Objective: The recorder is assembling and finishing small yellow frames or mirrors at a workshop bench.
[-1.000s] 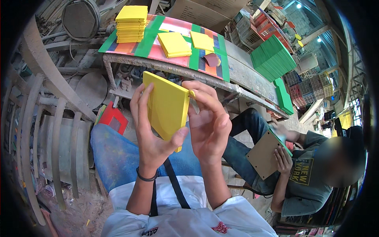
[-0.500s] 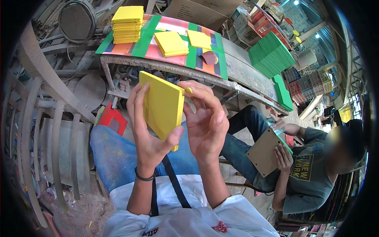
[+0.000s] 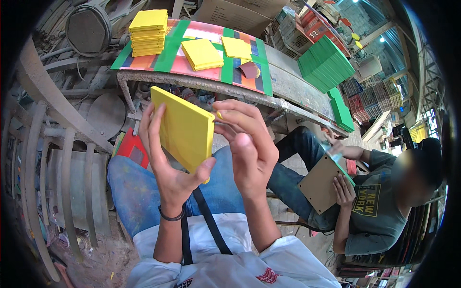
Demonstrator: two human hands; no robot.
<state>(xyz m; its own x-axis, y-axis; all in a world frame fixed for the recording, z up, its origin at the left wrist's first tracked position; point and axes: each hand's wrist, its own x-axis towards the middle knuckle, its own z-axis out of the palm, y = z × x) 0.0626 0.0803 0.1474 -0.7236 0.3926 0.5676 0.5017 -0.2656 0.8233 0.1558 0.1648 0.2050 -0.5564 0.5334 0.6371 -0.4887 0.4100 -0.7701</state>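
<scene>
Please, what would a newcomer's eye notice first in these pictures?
Probably the bright yellow panel in the middle, held in the left hand, with the right hand close to its upper right corner. Then the stack of yellow panels at the bench's left end, and the large green stack towards its right.

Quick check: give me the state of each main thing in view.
Yellow board, held tilted in the left hand
Right hand, half-curled beside the board's edge, contact unclear
Tall yellow stack, standing on the striped sheet
Reddish-brown scrap, curled
Green stack, piled on the bench
Brown-faced board, held by the co-worker
</scene>
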